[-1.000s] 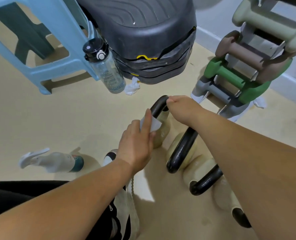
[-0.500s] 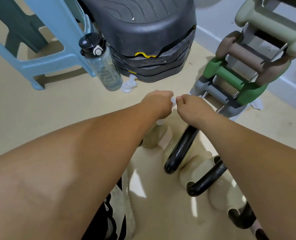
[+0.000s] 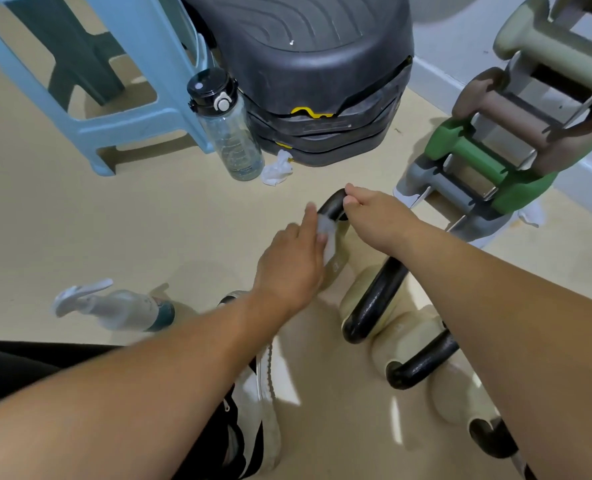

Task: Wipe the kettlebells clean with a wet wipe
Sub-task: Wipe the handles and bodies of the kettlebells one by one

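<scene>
Several cream kettlebells with black handles stand in a row on the floor. My right hand [image 3: 374,213] grips the top of the black handle [image 3: 332,206] of the farthest kettlebell [image 3: 339,261]. My left hand [image 3: 291,268] presses a white wet wipe [image 3: 327,233] against that kettlebell's left side, just below the handle; the wipe is blurred. A second kettlebell [image 3: 374,299] and a third kettlebell [image 3: 422,362] stand nearer to me on the right, partly under my right forearm.
A spray bottle [image 3: 114,306] lies on the floor at the left. A clear water bottle [image 3: 228,133], a crumpled wipe [image 3: 277,169], a blue stool [image 3: 90,74], a black step platform [image 3: 318,74] and a dumbbell rack [image 3: 516,143] stand behind. My shoe [image 3: 260,393] is below.
My left hand, up by my right hand at the handle top half a second ago, has moved down and left with the wipe onto the kettlebell's side. My right hand keeps its grip.
</scene>
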### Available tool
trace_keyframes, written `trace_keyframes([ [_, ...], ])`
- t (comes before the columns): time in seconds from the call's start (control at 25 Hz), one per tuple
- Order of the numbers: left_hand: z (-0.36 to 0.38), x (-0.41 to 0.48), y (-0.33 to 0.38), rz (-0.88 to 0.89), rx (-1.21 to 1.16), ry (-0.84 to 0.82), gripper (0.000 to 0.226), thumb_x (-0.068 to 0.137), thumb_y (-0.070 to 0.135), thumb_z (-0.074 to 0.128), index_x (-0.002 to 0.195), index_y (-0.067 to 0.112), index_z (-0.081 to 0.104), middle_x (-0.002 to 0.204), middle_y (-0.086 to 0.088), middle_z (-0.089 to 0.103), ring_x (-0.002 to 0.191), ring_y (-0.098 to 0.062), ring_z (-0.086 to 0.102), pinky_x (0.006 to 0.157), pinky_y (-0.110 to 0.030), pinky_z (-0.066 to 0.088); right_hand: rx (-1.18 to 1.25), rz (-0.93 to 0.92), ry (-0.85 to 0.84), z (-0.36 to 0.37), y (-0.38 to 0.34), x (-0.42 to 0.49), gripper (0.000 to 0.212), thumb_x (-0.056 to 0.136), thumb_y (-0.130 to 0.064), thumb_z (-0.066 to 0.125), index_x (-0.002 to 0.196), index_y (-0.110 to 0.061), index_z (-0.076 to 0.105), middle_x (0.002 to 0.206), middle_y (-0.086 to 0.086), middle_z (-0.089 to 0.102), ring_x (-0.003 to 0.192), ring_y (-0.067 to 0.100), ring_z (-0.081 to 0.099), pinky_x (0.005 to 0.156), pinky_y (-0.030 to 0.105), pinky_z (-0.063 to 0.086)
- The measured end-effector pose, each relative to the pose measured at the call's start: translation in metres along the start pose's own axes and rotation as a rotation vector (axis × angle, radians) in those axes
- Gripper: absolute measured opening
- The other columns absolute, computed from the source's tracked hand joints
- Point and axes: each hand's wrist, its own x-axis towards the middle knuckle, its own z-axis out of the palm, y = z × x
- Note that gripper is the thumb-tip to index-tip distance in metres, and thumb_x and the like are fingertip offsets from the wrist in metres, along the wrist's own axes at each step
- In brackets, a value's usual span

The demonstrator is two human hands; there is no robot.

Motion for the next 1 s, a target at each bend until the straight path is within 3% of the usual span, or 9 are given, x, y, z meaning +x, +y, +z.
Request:
trace_keyframes([
  [0.08, -0.010, 0.046, 0.020, 0.011, 0.049, -0.177, 0.050, 0.104, 0.036, 0.032, 0.150, 0.020, 0.019, 0.102, -0.011, 0.054, 0.088, -0.034, 0.058, 0.066, -0.040, 0.041, 0.050, 0.044, -0.033, -0.008, -0.002, 0.009, 0.036, 0.099, -0.028, 0.036, 0.117, -0.015, 0.064, 0.129, 0.006, 0.062, 0.120, 0.026, 0.053, 0.099, 0.038, 0.040],
  [0.2, -0.014, 0.072, 0.033, -0.033, 0.011, -0.265, 0.031, 0.102, 0.032, 0.034, 0.131, 0.020, 0.030, 0.099, -0.011, 0.055, 0.080, -0.035, 0.060, 0.058, -0.037, 0.038, 0.199, 0.059, -0.048, -0.014, -0.002, 0.017, 0.022, 0.094, -0.021, 0.043, 0.084, -0.015, 0.062, 0.100, 0.003, 0.065, 0.091, 0.022, 0.052, 0.079, 0.033, 0.041],
  [0.32, -0.005, 0.034, 0.023, -0.026, 0.103, -0.062, 0.056, 0.104, 0.039, 0.033, 0.155, 0.025, 0.014, 0.107, -0.009, 0.053, 0.084, -0.035, 0.060, 0.062, -0.039, 0.044, 0.103, 0.053, -0.032, -0.014, 0.003, 0.022, 0.015, 0.101, -0.009, 0.037, 0.098, -0.018, 0.049, 0.109, 0.011, 0.056, 0.097, 0.020, 0.045, 0.092, 0.039, 0.042],
  [0.44, -0.007, 0.039, 0.022, -0.035, 0.122, -0.071, 0.056, 0.105, 0.042, 0.027, 0.156, 0.022, 0.014, 0.101, -0.004, 0.054, 0.082, -0.032, 0.057, 0.066, -0.039, 0.043, 0.062, 0.021, -0.036, -0.015, 0.006, 0.023, 0.023, 0.102, -0.011, 0.028, 0.088, -0.014, 0.047, 0.099, 0.004, 0.053, 0.098, 0.025, 0.048, 0.082, 0.035, 0.041],
  [0.56, -0.016, 0.103, 0.046, -0.018, 0.115, -0.333, 0.035, 0.104, 0.025, 0.038, 0.133, 0.009, 0.048, 0.105, -0.009, 0.063, 0.093, -0.035, 0.060, 0.073, -0.039, 0.044, 0.319, 0.106, -0.073, -0.016, 0.006, 0.021, 0.040, 0.105, -0.032, 0.025, 0.125, -0.016, 0.057, 0.131, 0.002, 0.055, 0.124, 0.023, 0.046, 0.100, 0.034, 0.035],
  [0.68, -0.020, 0.143, 0.064, -0.151, 0.215, -0.703, 0.033, 0.091, 0.021, 0.059, 0.115, 0.000, 0.067, 0.083, -0.012, 0.068, 0.102, -0.035, 0.069, 0.094, -0.042, 0.050, 0.094, 0.150, 0.035, -0.020, 0.007, 0.015, 0.046, 0.106, -0.032, 0.021, 0.140, -0.010, 0.044, 0.145, 0.014, 0.046, 0.132, 0.032, 0.044, 0.097, 0.037, 0.034],
  [0.76, -0.015, 0.155, 0.053, -0.302, -0.007, -0.834, 0.035, 0.078, 0.019, 0.062, 0.106, -0.001, 0.070, 0.079, -0.021, 0.071, 0.080, -0.035, 0.074, 0.090, -0.047, 0.053, -0.088, 0.139, 0.124, -0.024, 0.008, 0.010, 0.039, 0.106, -0.022, 0.021, 0.132, -0.006, 0.046, 0.137, 0.020, 0.049, 0.125, 0.037, 0.047, 0.094, 0.040, 0.039],
  [0.84, -0.013, 0.154, 0.047, -0.411, -0.295, -0.869, 0.026, 0.084, 0.025, 0.058, 0.099, 0.004, 0.065, 0.081, -0.018, 0.065, 0.059, -0.028, 0.061, 0.076, -0.037, 0.053, -0.122, 0.113, 0.118, -0.024, 0.009, 0.008, 0.036, 0.106, -0.018, 0.023, 0.125, -0.005, 0.050, 0.131, 0.021, 0.051, 0.121, 0.038, 0.049, 0.096, 0.043, 0.042],
  [1.0, -0.016, 0.115, 0.037, -0.272, -0.574, -0.532, 0.038, 0.098, 0.038, 0.043, 0.093, 0.003, 0.057, 0.068, -0.026, 0.066, 0.049, -0.028, 0.054, 0.054, -0.034, 0.050, 0.037, 0.126, 0.091, -0.016, 0.006, 0.011, 0.037, 0.103, -0.033, 0.028, 0.120, -0.013, 0.055, 0.125, 0.013, 0.057, 0.104, 0.029, 0.050, 0.083, 0.036, 0.038],
])
